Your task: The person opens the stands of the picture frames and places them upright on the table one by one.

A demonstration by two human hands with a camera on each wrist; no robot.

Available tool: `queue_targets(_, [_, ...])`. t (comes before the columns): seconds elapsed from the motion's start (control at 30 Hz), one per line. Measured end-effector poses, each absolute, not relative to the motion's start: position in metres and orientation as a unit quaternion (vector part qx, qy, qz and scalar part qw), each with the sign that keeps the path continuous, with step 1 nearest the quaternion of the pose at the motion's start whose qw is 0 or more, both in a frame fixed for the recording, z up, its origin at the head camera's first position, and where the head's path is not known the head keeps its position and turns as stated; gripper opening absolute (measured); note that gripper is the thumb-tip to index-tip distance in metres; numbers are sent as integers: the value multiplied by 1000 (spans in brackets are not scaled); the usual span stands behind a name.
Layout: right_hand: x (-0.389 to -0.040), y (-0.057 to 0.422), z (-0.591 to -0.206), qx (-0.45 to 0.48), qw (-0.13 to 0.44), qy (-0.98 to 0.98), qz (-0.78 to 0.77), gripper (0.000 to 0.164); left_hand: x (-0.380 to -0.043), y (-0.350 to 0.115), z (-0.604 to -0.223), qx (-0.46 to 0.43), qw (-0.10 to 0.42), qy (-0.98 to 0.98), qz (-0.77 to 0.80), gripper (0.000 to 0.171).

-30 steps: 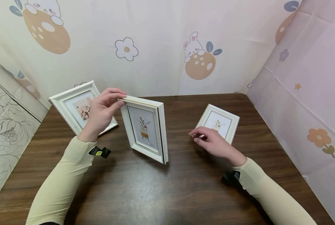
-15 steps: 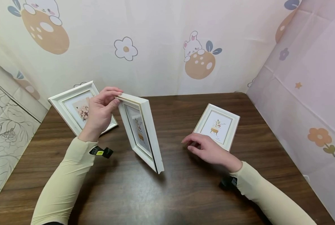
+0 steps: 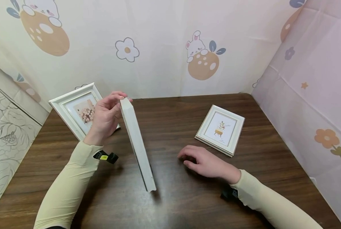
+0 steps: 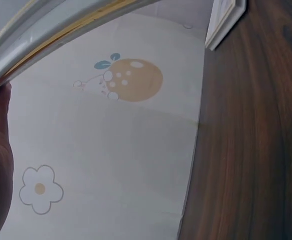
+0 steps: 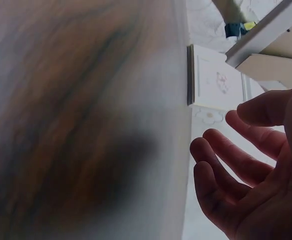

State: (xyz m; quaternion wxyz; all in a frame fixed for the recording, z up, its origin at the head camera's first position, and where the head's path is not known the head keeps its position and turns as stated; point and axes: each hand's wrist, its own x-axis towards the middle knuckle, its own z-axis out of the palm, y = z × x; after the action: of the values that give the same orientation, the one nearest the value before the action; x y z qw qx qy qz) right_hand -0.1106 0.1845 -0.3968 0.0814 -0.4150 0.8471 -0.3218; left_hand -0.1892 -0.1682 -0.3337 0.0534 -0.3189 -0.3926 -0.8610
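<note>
My left hand [image 3: 105, 113] pinches the top corner of a white picture frame [image 3: 139, 146], which stands tilted and almost edge-on in the head view, its picture turned out of sight. In the left wrist view the frame's gold-lined edge [image 4: 61, 37] crosses the upper left above the fingers. The right wrist view catches the frame's beige back [image 5: 280, 67]. My right hand [image 3: 204, 160] hovers low over the table with fingers loosely bent, holding nothing, to the right of that frame. Just beyond it lies a smaller white picture frame [image 3: 235, 138] with a potted-plant print, face up.
Behind my left hand, another white picture frame [image 3: 70, 98] with a pink flower picture leans tilted back at the left. A dark wooden table [image 3: 173, 203] bears everything. Patterned cloth [image 3: 159, 70] hangs along the back and right side.
The frame in my left hand has turned from showing its picture to edge-on, its lower end swinging toward me. My right hand has moved back and left, away from the smaller frame.
</note>
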Motion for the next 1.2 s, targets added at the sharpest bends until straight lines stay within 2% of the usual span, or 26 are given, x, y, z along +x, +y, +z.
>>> queue_targets(0.1, [-107,181,-393,-419,83,847,-317,22,-189,-166,-336,-326,33,-390,-860,15])
queue_targets(0.43, [-105,164,-382,-436,66,836,-326,22,-190,-161,-340,-342,27,-406,-847,15])
queue_targets(0.93, [-114,124,-381,-462,-28,780,-421,26,-185,-153,-339,-360,22,-405,-840,14])
queue_targets(1.2, [-113,108,-385,-455,-7,771,-446,37,-184,-152,-338,-368,22,-403,-837,14])
